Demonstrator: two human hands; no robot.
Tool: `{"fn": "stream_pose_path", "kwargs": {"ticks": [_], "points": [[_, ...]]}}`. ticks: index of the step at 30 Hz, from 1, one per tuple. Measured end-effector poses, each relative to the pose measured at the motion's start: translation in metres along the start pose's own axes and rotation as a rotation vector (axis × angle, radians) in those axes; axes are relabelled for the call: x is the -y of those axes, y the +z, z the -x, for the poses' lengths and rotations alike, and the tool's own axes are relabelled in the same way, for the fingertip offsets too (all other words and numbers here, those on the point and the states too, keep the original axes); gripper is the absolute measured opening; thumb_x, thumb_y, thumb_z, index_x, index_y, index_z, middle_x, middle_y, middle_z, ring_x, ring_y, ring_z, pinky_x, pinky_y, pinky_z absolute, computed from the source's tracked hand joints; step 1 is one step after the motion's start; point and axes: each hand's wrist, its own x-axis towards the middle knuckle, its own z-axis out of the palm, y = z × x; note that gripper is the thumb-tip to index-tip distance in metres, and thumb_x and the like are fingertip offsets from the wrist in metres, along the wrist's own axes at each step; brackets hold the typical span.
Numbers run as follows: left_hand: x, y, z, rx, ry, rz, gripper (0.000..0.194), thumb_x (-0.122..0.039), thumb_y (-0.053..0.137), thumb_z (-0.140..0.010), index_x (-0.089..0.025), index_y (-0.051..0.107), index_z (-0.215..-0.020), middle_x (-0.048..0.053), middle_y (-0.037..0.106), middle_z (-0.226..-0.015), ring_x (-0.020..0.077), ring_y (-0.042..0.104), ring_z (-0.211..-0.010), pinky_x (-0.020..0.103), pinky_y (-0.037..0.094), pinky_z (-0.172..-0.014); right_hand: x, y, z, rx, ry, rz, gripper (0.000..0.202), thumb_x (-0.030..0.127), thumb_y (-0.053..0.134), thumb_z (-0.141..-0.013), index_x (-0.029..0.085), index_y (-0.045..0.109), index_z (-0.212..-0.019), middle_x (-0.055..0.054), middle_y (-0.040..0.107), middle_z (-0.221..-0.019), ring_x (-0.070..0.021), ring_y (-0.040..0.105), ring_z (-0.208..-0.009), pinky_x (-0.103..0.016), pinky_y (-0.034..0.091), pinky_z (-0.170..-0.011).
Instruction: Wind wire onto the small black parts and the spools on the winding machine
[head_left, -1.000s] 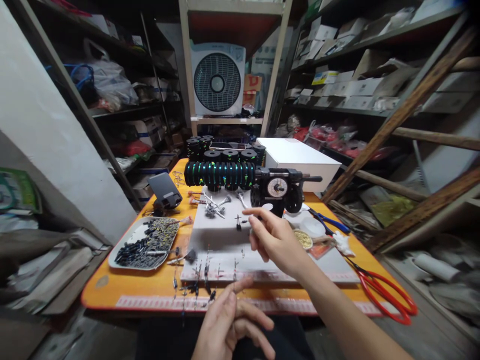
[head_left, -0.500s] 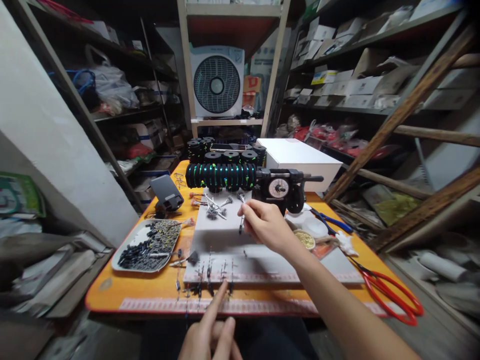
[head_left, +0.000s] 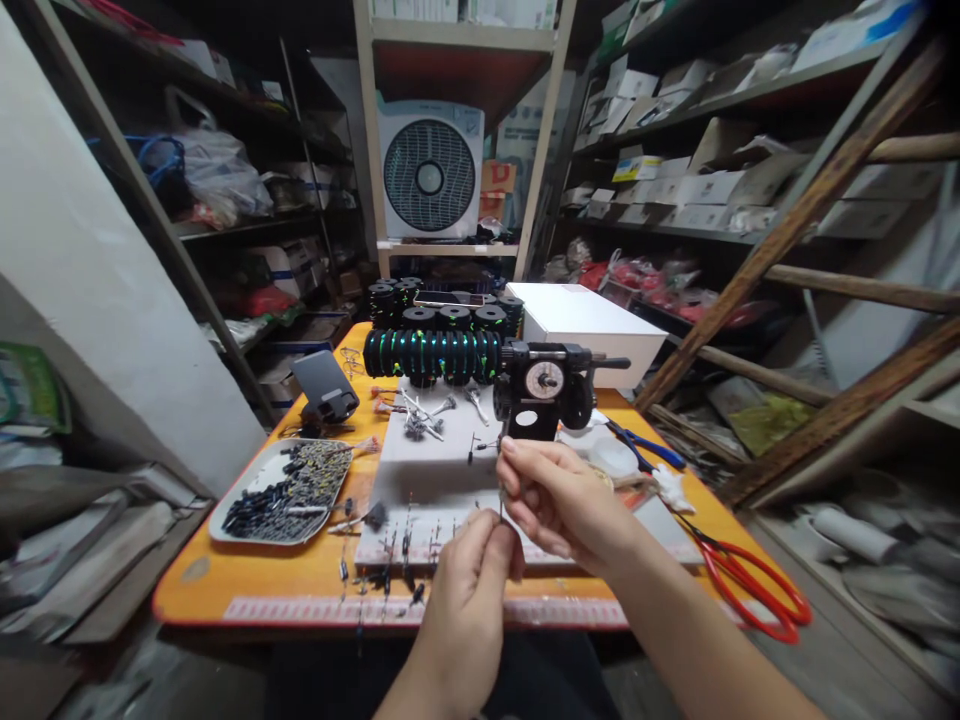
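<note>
My left hand (head_left: 469, 590) and my right hand (head_left: 566, 500) meet over the front of the white board (head_left: 442, 470). Between their fingertips runs a short thin dark strand (head_left: 501, 508), pinched at both ends; its exact kind is too small to make out. Just left of my right fingertips show small black pieces on thin stems (head_left: 471, 450); whether they hang from that hand, I cannot tell. Along the board's front edge lie several thin wire-like stems with black parts (head_left: 407, 545). Bundles of white-and-grey stems (head_left: 426, 420) rest farther back.
A white tray (head_left: 217, 525) of small black and grey parts is at left. Behind the board stand a dial-fronted winding device (head_left: 546, 385) and a ribbed black roll (head_left: 435, 357) with green strands. Red-handled scissors (head_left: 750, 590), blue-handled pliers (head_left: 652, 440) and a white box (head_left: 592, 325) are on the right.
My right hand has come down and toward me, and my left hand has moved up and right from the board's front edge. Their fingertips are now close together on the thin strand.
</note>
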Motion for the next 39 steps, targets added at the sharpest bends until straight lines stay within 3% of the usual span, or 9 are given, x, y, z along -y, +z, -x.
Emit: {"fn": "stream_pose_path", "kwargs": {"ticks": [2,5,8,13,30,32,35,37,39], "points": [[0.008,0.000,0.012,0.101,-0.089,0.302,0.036,-0.038,0.040,-0.096,-0.020,0.048,-0.066,0.000,0.053,-0.058,0.0176,0.053,-0.066,0.029,0.038,-0.070,-0.007,-0.002,-0.001,-0.033,0.035,-0.064,0.041,0.049,0.057,-0.086,0.017,0.046,-0.064,0.006,0.050,-0.040,-0.0002,0.027,-0.024,-0.009,0.015,-0.024],[0.018,-0.004,0.029,0.244,-0.220,0.694,0.034,-0.036,0.038,-0.097,-0.017,0.053,-0.073,0.007,0.069,-0.061,0.0226,0.068,-0.072,0.036,0.045,-0.079,-0.015,-0.003,-0.003,-0.045,0.054,-0.105,0.040,0.050,0.059,-0.085,0.018,0.043,-0.065,0.008,0.048,-0.040,0.0003,0.023,-0.024,-0.009,0.014,-0.024],[0.029,-0.008,0.041,0.315,-0.359,0.902,0.036,-0.034,0.032,-0.099,-0.013,0.058,-0.086,0.015,0.077,-0.078,0.0243,0.074,-0.070,0.033,0.053,-0.066,-0.016,-0.002,-0.004,-0.018,0.069,-0.120,0.039,0.048,0.060,-0.085,0.018,0.044,-0.065,0.007,0.049,-0.041,0.0006,0.025,-0.025,-0.009,0.014,-0.025],[0.045,-0.010,0.048,0.372,-0.367,1.073,0.039,-0.037,0.036,-0.098,-0.010,0.060,-0.086,0.023,0.075,-0.078,0.0222,0.075,-0.065,0.019,0.051,-0.050,-0.015,-0.002,-0.004,-0.004,0.072,-0.126,0.039,0.048,0.058,-0.086,0.018,0.045,-0.065,0.007,0.048,-0.041,0.0003,0.026,-0.025,-0.009,0.015,-0.025],[0.034,-0.014,0.051,0.397,-0.484,1.019,0.039,-0.038,0.044,-0.095,-0.010,0.069,-0.085,0.016,0.077,-0.076,0.0176,0.074,-0.062,0.017,0.050,-0.051,-0.015,-0.004,-0.002,0.001,0.063,-0.116,0.038,0.046,0.057,-0.087,0.018,0.047,-0.065,0.006,0.049,-0.042,0.0002,0.026,-0.025,-0.009,0.015,-0.025],[0.026,-0.016,0.047,0.369,-0.423,0.878,0.036,-0.037,0.047,-0.094,-0.010,0.071,-0.087,0.016,0.078,-0.085,0.0208,0.074,-0.076,0.026,0.054,-0.067,-0.013,-0.004,0.000,-0.004,0.052,-0.081,0.037,0.047,0.056,-0.088,0.017,0.050,-0.067,0.006,0.050,-0.043,0.0000,0.027,-0.024,-0.009,0.015,-0.025],[0.011,-0.020,0.037,0.238,-0.232,0.572,0.029,-0.030,0.054,-0.089,-0.010,0.070,-0.104,0.015,0.076,-0.096,0.0251,0.068,-0.097,0.036,0.044,-0.094,-0.007,-0.003,0.003,0.006,0.035,0.055,0.035,0.048,0.054,-0.089,0.015,0.061,-0.079,0.006,0.052,-0.043,-0.0007,0.028,-0.024,-0.010,0.016,-0.025],[0.002,-0.021,0.028,0.179,-0.169,0.468,0.037,-0.030,0.050,-0.091,-0.012,0.058,-0.122,0.012,0.075,-0.090,0.0250,0.070,-0.087,0.039,0.045,-0.091,-0.002,-0.002,0.006,0.002,0.017,0.176,0.035,0.048,0.054,-0.090,0.015,0.065,-0.090,0.007,0.049,-0.041,-0.0011,0.027,-0.024,-0.010,0.018,-0.025],[-0.008,-0.021,0.017,0.164,-0.178,0.418,0.041,-0.033,0.039,-0.096,-0.015,0.045,-0.132,0.009,0.074,-0.081,0.0225,0.071,-0.065,0.038,0.050,-0.075,0.002,-0.001,0.008,-0.019,-0.003,0.284,0.037,0.049,0.054,-0.089,0.015,0.066,-0.098,0.009,0.045,-0.039,-0.0015,0.027,-0.024,-0.011,0.020,-0.025]]}}
